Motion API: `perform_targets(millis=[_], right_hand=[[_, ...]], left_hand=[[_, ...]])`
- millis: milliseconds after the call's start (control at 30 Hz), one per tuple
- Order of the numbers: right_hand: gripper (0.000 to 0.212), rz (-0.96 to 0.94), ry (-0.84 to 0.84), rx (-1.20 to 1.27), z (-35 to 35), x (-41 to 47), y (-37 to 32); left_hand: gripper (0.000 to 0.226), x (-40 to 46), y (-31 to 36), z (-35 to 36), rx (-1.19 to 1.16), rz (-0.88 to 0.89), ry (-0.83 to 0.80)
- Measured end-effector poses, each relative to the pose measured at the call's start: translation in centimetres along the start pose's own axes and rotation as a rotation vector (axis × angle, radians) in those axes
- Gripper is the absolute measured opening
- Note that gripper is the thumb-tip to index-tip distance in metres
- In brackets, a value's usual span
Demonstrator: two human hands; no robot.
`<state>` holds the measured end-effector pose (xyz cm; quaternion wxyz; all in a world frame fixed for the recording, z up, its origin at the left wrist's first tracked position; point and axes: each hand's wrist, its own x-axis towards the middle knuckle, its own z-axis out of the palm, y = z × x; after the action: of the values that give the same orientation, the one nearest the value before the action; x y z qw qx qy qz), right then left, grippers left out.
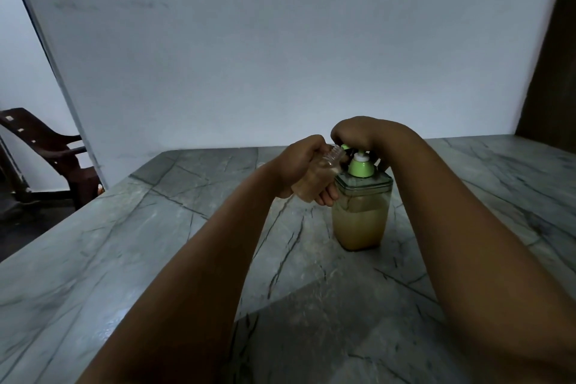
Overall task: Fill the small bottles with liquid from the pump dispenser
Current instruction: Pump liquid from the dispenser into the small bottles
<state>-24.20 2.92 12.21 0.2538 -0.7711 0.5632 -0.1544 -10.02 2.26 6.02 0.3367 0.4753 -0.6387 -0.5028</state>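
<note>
The left hand (300, 162) grips the tilted small bottle (314, 178) at the nozzle; the right hand (361, 134) presses the pump dispenser (361, 209), fingers curled over it. Misalignment risks spilling onto the worktop (156, 243).

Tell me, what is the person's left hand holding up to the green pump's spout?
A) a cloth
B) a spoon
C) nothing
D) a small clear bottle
D: the left hand grips a small clear bottle, tilted with its open neck at the nozzle of the pump dispenser, while the right hand rests on the pump head.
</note>
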Motion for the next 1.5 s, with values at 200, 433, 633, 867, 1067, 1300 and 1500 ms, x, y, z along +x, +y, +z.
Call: perform_targets(millis=[200,433,633,867,1067,1300,1500], right_hand=[[0.019,-0.002,0.029,0.057,0.0,-0.3,-0.2],[0.024,-0.005,-0.012,0.060,-0.1,-0.3,-0.1],[0.029,-0.005,-0.011,0.033,0.1,0.0,0.1],[0.030,-0.006,0.069,0.155,-1.0,-0.6,-0.2],[0.022,0.006,-0.011,0.021,-0.8,0.0,0.2],[0.035,-0.034,0.001,-0.040,-0.4,0.2,0.0],[0.029,-0.002,-0.037,-0.034,-0.3,-0.1,0.1]], left_hand=[[0.062,-0.2,-0.1,0.0,0.010,-0.001,0.012],[0.062,-0.1,0.1,0.1,0.005,-0.006,0.004],[0.059,-0.4,0.1,0.3,-0.019,-0.010,0.001],[0.060,-0.6,0.4,0.2,-0.046,-0.002,0.018],[0.063,-0.4,0.4,0.1,-0.039,0.008,0.033],[0.055,-0.2,0.2,0.3,-0.030,0.002,-0.006],[0.060,-0.3,0.1,0.4,-0.019,0.000,-0.002]])
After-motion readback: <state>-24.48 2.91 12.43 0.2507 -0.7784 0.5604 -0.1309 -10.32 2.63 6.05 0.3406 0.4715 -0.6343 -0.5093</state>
